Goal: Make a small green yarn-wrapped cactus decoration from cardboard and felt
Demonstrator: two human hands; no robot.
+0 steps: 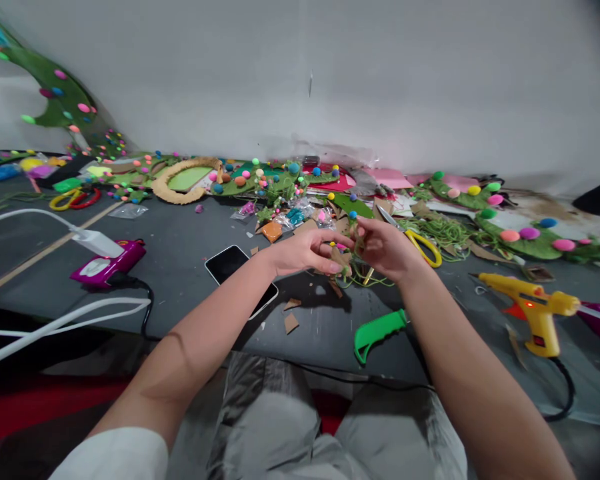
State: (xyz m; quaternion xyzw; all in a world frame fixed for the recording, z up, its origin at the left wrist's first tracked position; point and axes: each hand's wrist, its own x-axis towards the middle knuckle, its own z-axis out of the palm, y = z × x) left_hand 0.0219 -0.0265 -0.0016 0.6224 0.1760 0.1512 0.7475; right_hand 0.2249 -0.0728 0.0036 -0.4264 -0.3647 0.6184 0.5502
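My left hand [310,251] and my right hand [386,248] meet above the grey table [180,253], fingers pinched together around a small craft piece [347,259] of brown card, green cord and tiny pom-poms. Thin green cord [367,279] trails from it onto the table. Both hands are closed on this piece; its exact shape is hidden by my fingers.
A phone [240,277] lies under my left wrist, a green-handled tool [379,331] near the front edge, yellow scissors [425,247] behind my right hand, a yellow glue gun [535,310] at right, a purple device [107,265] at left. Green felt shapes with pom-poms [520,233] line the wall.
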